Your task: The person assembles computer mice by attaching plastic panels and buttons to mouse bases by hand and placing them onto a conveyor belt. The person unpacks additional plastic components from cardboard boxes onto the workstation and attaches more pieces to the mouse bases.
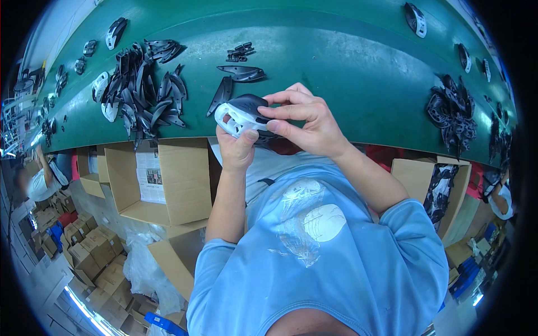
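Observation:
Over the near edge of the green table [336, 84] I hold a rounded plastic shell [231, 119], white with cutouts at its left end and black on top. My left hand [235, 148] grips the white end from below, thumb on its near side. The fingers and thumb of my right hand [305, 120] pinch the black side from the right. Just beyond the shell lie two loose, curved black plastic pieces, a crosswise piece [242, 73] and a slanted piece [222, 94]. A small heap of short black parts [240, 52] sits farther back.
A large pile of curved black pieces [137, 84] covers the table's left, with white shells beside it. Tangled black parts [451, 115] lie at the right. Open cardboard boxes [185, 179] stand below the near edge. Other people sit at far left [42, 182] and far right.

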The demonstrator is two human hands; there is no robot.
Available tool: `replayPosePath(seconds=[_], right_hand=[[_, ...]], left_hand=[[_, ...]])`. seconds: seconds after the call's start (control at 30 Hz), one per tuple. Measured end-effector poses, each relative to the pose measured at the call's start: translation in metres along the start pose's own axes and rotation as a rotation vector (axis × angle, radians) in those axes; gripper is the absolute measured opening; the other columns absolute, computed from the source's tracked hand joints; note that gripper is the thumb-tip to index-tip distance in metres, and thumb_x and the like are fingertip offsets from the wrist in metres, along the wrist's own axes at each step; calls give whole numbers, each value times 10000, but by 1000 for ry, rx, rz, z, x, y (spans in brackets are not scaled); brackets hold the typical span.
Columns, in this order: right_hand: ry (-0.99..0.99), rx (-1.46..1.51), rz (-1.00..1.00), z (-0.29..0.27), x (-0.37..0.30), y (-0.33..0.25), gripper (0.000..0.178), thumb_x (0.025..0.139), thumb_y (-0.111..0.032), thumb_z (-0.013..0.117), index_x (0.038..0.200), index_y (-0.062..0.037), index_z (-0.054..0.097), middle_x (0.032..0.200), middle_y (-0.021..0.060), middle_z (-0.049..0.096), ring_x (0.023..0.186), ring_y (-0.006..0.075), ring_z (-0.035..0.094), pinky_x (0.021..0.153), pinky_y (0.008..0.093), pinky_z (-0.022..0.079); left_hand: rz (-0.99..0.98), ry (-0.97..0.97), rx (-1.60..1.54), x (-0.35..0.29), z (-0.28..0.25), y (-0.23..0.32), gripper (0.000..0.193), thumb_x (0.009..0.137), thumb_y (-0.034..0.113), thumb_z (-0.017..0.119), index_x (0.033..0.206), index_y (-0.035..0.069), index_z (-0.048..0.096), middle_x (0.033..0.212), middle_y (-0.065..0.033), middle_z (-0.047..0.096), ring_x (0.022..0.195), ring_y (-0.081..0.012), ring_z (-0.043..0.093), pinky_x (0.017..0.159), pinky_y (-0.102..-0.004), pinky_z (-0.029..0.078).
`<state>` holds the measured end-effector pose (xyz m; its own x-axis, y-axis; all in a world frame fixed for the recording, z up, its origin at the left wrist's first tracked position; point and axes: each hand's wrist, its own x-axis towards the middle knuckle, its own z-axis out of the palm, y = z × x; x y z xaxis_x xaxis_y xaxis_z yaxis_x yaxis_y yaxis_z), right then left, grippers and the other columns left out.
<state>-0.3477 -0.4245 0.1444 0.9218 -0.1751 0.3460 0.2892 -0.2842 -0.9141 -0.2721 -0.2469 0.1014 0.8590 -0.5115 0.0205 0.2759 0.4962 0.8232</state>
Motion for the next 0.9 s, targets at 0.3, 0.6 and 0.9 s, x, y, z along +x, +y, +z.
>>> replayPosePath(seconds=[0.3, 0.6, 0.9], right_hand=[[-63, -50, 57, -3, -8, 7, 290, 831, -125, 793, 1111, -51, 783, 1120, 141, 716, 969, 259, 623, 832, 358, 512], [47, -237, -34, -12, -24, 9, 709, 704, -345, 896, 1274, -27, 619, 1095, 177, 709, 910, 317, 659, 827, 391, 541], [-177, -599, -212, -91, -2, 52, 451, 795, -300, 818, 1136, -33, 691, 1123, 123, 702, 1002, 307, 624, 928, 397, 507]], left_hand=[[28, 40, 44, 0, 9, -12, 588, 854, 418, 825, 1203, 6, 592, 1126, -95, 680, 1013, -181, 668, 879, -328, 543], [-58, 182, -123, -2, 47, -29, 664, 1020, 614, 455, 1336, 32, 503, 1297, -109, 591, 1157, -228, 606, 990, -401, 493], [483, -581, 1448, 46, 42, -16, 756, 686, 262, 885, 1332, 13, 580, 1286, -150, 628, 1101, -358, 541, 995, -439, 433]])
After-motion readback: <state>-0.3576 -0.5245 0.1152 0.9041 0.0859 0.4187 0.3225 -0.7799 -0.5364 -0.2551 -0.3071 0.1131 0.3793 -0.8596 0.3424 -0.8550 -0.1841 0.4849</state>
